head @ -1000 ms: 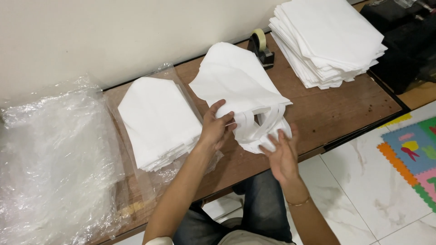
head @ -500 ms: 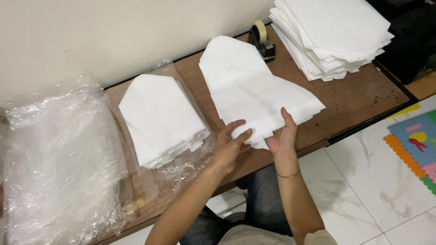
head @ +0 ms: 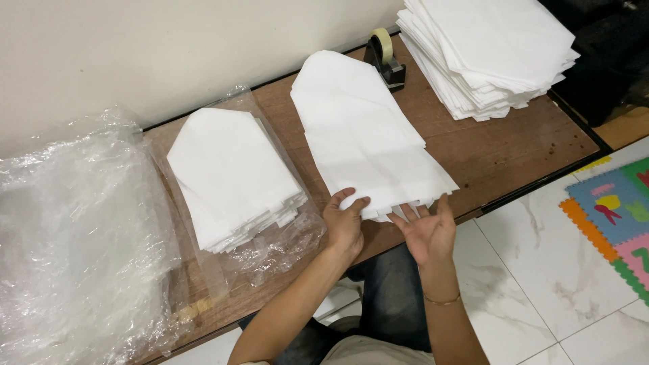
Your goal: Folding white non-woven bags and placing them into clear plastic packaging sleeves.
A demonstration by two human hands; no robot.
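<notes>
A long white fabric bag (head: 365, 135) lies flat across the brown wooden table (head: 500, 145), its near end at the table's front edge. My left hand (head: 343, 220) rests on the bag's near left corner, fingers spread. My right hand (head: 427, 230) is palm up under the bag's near edge, fingers apart, touching the loose white flaps there. Neither hand grips anything firmly.
A stack of folded white bags (head: 233, 176) sits on clear plastic film to the left. Crumpled clear plastic (head: 74, 236) fills the far left. A tall pile of white bags (head: 487, 51) stands at the back right beside a tape dispenser (head: 387, 57). White tiled floor and a coloured foam mat (head: 615, 209) lie to the right.
The bag was bunched up in both hands, then spread out flat on the table. My hands have slid down to its near edge and opened.
</notes>
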